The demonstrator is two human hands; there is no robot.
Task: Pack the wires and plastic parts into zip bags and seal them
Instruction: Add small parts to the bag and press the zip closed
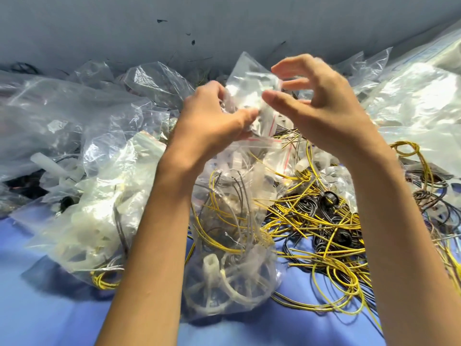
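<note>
Head view. The small zip bag [249,93], clear with a red seal line, was held up above the heap and serves as the reference for all positions.

- Left hand [212,121]: just left of the small zip bag, fingers curled together and thumb pressed in, pinching the bag's crumpled left side.
- Right hand [321,106]: just right of the small zip bag, fingers arched and spread apart, not closed on it. The thumb tip lay against the bag's right edge, but actual contact could not be told.
- Pale plastic parts showed dimly inside the small zip bag; their number could not be told.
- Filled zip bag [232,258]: below the small zip bag, between the two forearms, lying on the blue table [50,308] and holding yellow wires and white plastic parts.
- Loose wires [324,221]: below and right of the small zip bag, a tangle of yellow and black strands spread over the table, with a black ring [329,197] among them.
- Heap of clear bags [74,116]: left of the small zip bag, crumpled and overlapping.
- Grey wall [149,26]: behind and above the small zip bag.
</note>
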